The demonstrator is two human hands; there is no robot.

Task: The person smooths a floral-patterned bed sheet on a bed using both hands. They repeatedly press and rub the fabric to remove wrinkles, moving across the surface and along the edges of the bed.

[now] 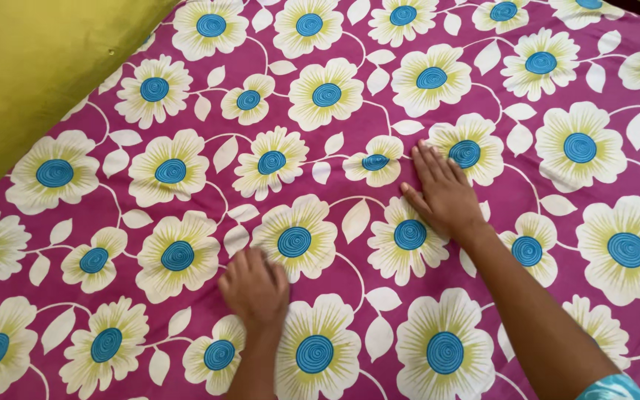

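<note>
Bedsheet (379,118): magenta ground, cream-yellow flowers with blue spiral centres, white leaves and stems; spread flat under both hands, reaching past them on all sides. Left hand (255,287): palm down on sheet, fingers curled loosely, gripping nothing. Right hand (444,194): flat, fingers extended together, pressed on sheet, well ahead of left. Yellow-green cloth (31,74): far left of hands, overlapping sheet edge.
</note>
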